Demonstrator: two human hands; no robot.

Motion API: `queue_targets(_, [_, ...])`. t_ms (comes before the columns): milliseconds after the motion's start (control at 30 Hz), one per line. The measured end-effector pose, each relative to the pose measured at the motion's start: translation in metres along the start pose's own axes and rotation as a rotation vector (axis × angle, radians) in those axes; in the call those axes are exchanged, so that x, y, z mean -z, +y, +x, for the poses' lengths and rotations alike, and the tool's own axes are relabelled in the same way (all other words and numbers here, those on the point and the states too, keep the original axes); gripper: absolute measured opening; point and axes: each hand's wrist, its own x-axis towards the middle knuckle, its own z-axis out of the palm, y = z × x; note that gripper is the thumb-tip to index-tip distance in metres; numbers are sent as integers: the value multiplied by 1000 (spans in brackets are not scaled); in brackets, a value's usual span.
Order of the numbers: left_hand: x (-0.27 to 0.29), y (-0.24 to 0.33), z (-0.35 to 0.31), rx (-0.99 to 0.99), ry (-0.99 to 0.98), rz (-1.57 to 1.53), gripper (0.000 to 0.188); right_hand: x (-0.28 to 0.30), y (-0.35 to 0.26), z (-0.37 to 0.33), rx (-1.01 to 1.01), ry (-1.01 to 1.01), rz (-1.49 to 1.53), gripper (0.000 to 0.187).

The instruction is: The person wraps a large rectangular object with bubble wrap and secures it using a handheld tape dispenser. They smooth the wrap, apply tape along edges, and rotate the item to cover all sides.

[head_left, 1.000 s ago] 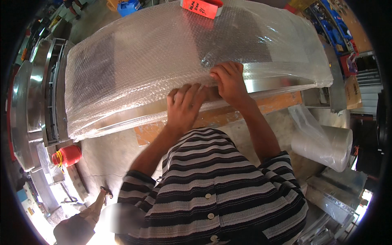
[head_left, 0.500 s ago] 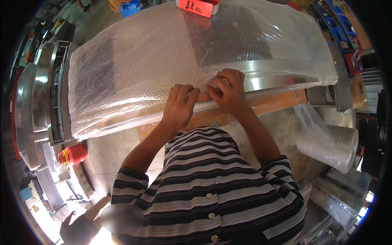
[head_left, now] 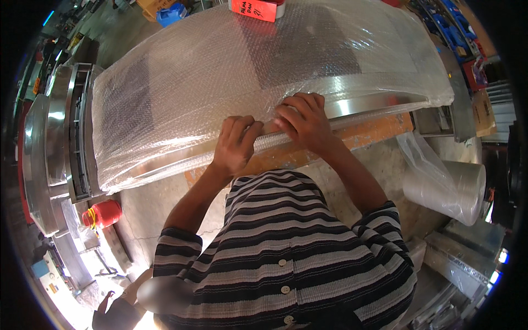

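A large, wide metal piece (head_left: pixel 357 105) lies in front of me under a sheet of clear bubble wrap (head_left: pixel 198 77). Bare steel shows in a strip along its near side. My left hand (head_left: pixel 236 144) closes its curled fingers on the near edge of the wrap, around the middle. Just to the right, my right hand (head_left: pixel 305 122) bends its fingers over the same edge, pinching the film. The fingertips of both hands are partly hidden.
Beneath the wrapped piece is a worn orange support (head_left: pixel 377 132). A red card (head_left: pixel 253 10) sits on top. A roll of clear wrap (head_left: pixel 448 190) stands at right on the floor, a red canister (head_left: pixel 104 213) at left. Another person (head_left: pixel 135 289) is at lower left.
My left hand has shifted slightly left along the wrap's edge, while the right hand's fingers have curled closer to it. The whole view has tilted a little.
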Motion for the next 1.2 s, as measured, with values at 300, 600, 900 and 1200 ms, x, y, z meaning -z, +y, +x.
queue_targets(300, [-1,-4,0,-37,-34,16,43,12,42,-15,67,155,-312,32])
queue_targets(600, [-18,16,41,-119,-24,147,40,30,48,-15,112,52,-161,38])
queue_targets(900, [-30,16,37,-143,26,-5,38,57,63,-38,-101,76,-90,25])
queue_targets(1200, [-33,18,31,-105,17,-19,39,45,70,-35,7,-25,-133,18])
